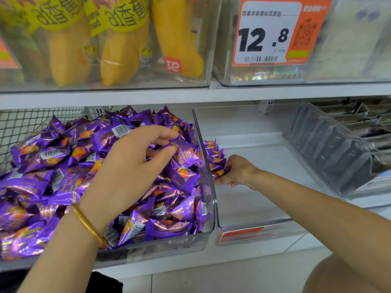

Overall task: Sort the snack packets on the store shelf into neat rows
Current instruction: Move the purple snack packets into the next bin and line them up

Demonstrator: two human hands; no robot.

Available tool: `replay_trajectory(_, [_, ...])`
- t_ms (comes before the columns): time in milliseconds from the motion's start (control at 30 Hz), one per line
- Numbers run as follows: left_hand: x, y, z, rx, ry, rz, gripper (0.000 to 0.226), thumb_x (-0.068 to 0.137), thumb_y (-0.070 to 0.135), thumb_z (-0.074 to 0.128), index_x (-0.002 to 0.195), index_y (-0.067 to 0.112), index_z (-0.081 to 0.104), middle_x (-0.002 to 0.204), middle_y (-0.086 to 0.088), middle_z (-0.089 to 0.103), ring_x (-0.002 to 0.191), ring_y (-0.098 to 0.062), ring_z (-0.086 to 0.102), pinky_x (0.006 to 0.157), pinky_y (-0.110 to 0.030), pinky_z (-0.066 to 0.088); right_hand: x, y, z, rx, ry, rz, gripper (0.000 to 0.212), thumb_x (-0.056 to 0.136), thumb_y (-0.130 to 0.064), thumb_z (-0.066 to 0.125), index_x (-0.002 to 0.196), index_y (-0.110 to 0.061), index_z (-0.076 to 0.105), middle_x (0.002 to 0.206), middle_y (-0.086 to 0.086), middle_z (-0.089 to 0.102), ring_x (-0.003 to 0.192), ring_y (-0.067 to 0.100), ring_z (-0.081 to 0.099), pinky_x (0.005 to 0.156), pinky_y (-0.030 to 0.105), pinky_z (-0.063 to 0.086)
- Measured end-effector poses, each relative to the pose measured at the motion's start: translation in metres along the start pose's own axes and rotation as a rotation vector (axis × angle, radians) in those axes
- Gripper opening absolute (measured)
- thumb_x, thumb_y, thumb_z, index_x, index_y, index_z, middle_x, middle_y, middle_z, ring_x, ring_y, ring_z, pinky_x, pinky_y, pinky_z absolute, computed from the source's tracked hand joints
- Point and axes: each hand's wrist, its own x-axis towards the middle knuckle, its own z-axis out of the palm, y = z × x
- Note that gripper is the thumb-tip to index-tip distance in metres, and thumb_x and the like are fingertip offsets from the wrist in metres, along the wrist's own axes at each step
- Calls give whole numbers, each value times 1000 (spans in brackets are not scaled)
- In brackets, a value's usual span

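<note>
Pinching one shiny purple snack packet [185,154] between thumb and fingers, left hand [131,166], gold bangle [88,226] on its wrist, sits over the loose purple heap [53,166] filling the clear plastic bin [209,230]. Just right of that bin's wall, right hand [238,170] grips a second purple packet [221,173] at the near end of a short packet row [213,152] against the wall. Above the bin: yellow banana-bread packs [124,51], orange price tag [273,32].

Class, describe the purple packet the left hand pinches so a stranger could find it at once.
On the lower shelf, find the clear bin heaped with purple packets. Near its right wall, the left hand pinches one packet between thumb and fingers. Only this one is gripped; its neighbours lie loose.
</note>
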Motion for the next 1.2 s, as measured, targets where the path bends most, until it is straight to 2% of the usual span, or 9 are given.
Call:
replay_trajectory(333, [-1,-3,-3,7,8,-3,26,86,24,59,104,43,60,104,15,62,86,-2,60,72,-20,48,-16,-2,-12,-11,19,38,39,72,-17,80,91,-6,48,79,4,52,67,15,51,51,22,44])
replay_trajectory(467, [0,-8,-11,110,9,53,28,84,17,63,102,39,63,99,20,59,85,6,55,78,-8,41,-55,-23,-33,119,459,-403,30,75,-6,74,89,-16,50,87,1,53,69,11,49,59,14,39])
replay_trajectory(533, [2,-9,-12,217,-54,128,21,84,24,65,104,32,67,104,25,58,96,13,49,85,-2,31,-82,-50,-34,153,486,-641,20,78,-6,70,88,-19,58,83,-4,57,68,3,51,62,8,37])
replay_trajectory(600, [4,-11,-9,367,-146,186,33,78,39,58,105,25,69,108,18,63,105,2,53,94,-14,28,-91,-73,-25,-73,464,-755,14,81,-21,67,94,-18,65,87,-8,56,82,1,52,72,11,37])
replay_trajectory(667, [4,-15,-1,504,-192,198,45,72,45,54,106,20,70,107,6,66,102,-19,57,94,-27,31,-84,-87,-11,-449,470,-711,32,85,-44,58,100,-17,66,99,0,55,101,18,49,86,28,39])
replay_trajectory(800, [3,-12,6,537,-159,122,26,74,25,75,99,19,70,97,-3,64,94,-28,52,89,-37,36,-72,-104,6,-702,464,-542,42,82,-54,57,92,-13,62,112,7,48,111,30,40,83,36,36])
replay_trajectory(967, [3,-10,3,417,-78,93,7,79,21,70,82,23,63,85,6,60,89,-17,51,81,-29,36,-73,-97,-6,-12,492,-586,20,72,-26,77,86,-16,67,87,3,62,89,22,56,80,37,45])
replay_trajectory(1067, [3,-11,-1,303,0,59,5,83,19,65,84,21,61,77,9,62,76,-10,57,73,-27,43,-96,-81,-26,426,292,-579,15,76,-8,73,88,-13,67,72,1,66,64,13,57,62,32,49])
replay_trajectory(1200, [5,-5,-1,186,106,39,4,84,21,63,85,24,62,77,14,63,76,-2,58,69,-14,41,-123,-65,-35,549,32,-682,26,68,-1,72,87,-17,70,70,-6,67,58,6,59,58,18,49])
